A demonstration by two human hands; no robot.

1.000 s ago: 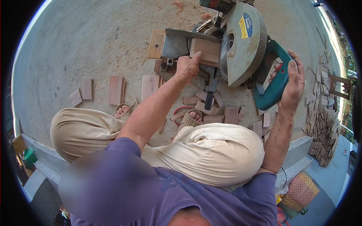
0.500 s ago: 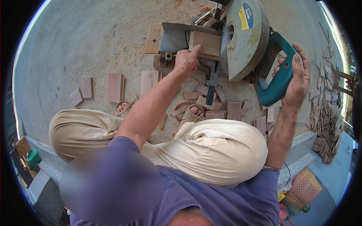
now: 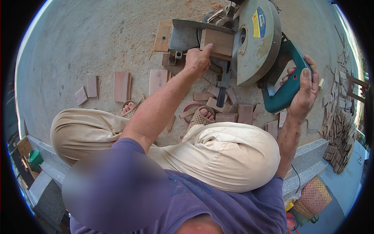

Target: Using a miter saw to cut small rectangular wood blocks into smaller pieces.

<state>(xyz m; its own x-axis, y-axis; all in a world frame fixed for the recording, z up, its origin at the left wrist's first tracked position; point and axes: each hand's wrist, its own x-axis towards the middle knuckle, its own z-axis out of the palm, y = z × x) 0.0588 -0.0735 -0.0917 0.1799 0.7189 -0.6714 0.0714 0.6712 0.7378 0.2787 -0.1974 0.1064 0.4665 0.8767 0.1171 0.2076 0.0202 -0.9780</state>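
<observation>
Gritty concrete floor (image 3: pixel 105 46) here, and the left hand (image 3: pixel 198 60) is partly curled, one digit pinning the wooden block (image 3: pixel 219 41) beside the circular saw's (image 3: pixel 259 54) guard! The right hand (image 3: pixel 303 91) wraps the green handle (image 3: pixel 283 100). If that hold slips, the block could twist and kick. Offcuts (image 3: pixel 245 114) lie about; further right, a wood heap (image 3: pixel 338 142).

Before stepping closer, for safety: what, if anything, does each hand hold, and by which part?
Right hand: the saw, by its green handle. Left hand: touches the wooden block at its near left corner; grip unclear.
</observation>
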